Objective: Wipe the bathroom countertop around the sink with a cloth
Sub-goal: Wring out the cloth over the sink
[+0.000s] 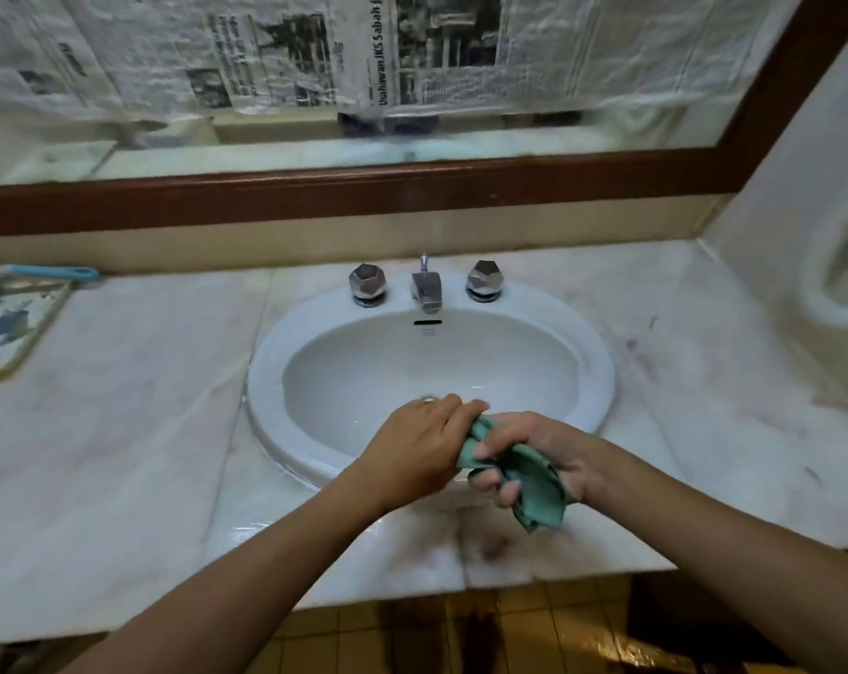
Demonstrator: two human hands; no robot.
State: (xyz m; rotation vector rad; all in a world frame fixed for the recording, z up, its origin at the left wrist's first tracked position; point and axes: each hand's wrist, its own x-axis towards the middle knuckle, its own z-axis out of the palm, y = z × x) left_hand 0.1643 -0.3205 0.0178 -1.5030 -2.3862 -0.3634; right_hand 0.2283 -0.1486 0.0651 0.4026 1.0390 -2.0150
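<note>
progress: barely started, I'd say | hands: left hand [419, 445] pinching one end of the green cloth [538, 493], right hand [543, 452] curled round the bunched rest, both above the sink [262, 381] front rim | table [144, 430]: front strip looks wet, purple smudges [645, 357] on the right not wiped yet | to do: basically all the wiping

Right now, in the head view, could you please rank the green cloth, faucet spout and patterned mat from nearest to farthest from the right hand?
1. green cloth: gripped in the right hand.
2. faucet spout: at the sink back.
3. patterned mat: far left countertop.
</note>
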